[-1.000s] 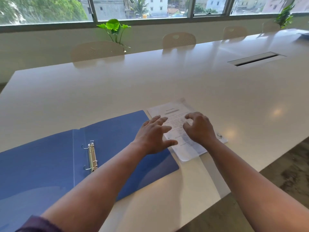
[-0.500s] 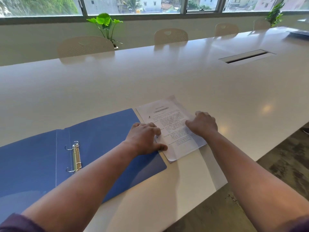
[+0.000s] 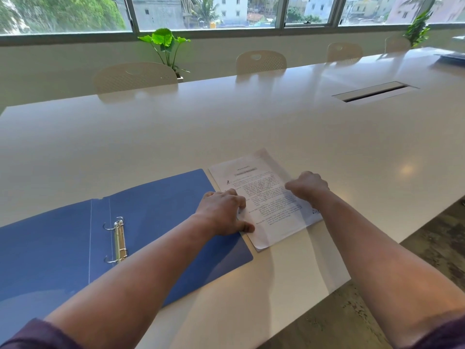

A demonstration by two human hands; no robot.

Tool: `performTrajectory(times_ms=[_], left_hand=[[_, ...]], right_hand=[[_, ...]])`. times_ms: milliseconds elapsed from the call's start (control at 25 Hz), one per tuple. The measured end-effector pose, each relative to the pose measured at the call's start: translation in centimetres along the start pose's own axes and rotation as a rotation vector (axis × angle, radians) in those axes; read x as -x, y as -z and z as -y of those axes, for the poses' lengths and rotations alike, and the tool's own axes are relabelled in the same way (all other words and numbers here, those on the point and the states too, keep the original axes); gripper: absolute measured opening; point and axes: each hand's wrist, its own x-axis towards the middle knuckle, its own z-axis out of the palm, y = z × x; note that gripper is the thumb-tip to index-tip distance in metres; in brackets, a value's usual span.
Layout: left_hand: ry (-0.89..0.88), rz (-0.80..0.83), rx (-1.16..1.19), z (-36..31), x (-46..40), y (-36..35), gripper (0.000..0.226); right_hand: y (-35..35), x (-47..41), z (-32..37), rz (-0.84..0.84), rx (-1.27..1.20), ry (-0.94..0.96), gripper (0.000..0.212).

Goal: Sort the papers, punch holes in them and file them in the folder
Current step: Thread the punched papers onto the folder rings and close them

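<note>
A small stack of printed papers lies on the white table, just right of an open blue ring folder. The folder's metal rings stand open-side up near its spine. My left hand grips the stack's left edge, fingers curled over it and thumb on the page. My right hand grips the right edge with curled fingers. No hole punch is in view.
Cream chairs line the far side, with a green plant behind them. A cable slot is set into the table at the right. The table's near edge drops to the floor at the lower right.
Both hands have moved apart from the middle of the page to its left and right edges, and their fingers have curled round the stack. The camera view shifted slightly.
</note>
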Motion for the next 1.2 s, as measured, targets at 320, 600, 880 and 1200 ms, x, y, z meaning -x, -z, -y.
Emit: performTrajectory(times_ms=[320, 600, 880, 1200], left_hand=[[-0.003, 0.0, 0.006, 0.2, -0.2, -0.2, 0.069], [0.003, -0.022, 0.091, 0.4, 0.1, -0.5, 0.073], [0.008, -0.08, 0.257, 0.3, 0.9, -1.2, 0.06], [0.296, -0.613, 1.101, 3.2, 2.8, 0.0, 0.06]], right_hand=[[1.2, 0.1, 0.6, 0.013, -0.191, 0.115, 0.024], [2.4, 1.6, 1.4, -0.115, -0.225, 0.236, 0.021], [5.0, 3.0, 2.1, -0.127, -0.427, 0.322, 0.02], [5.5, 4.1, 3.7, 0.101, -0.797, 0.279, 0.012]])
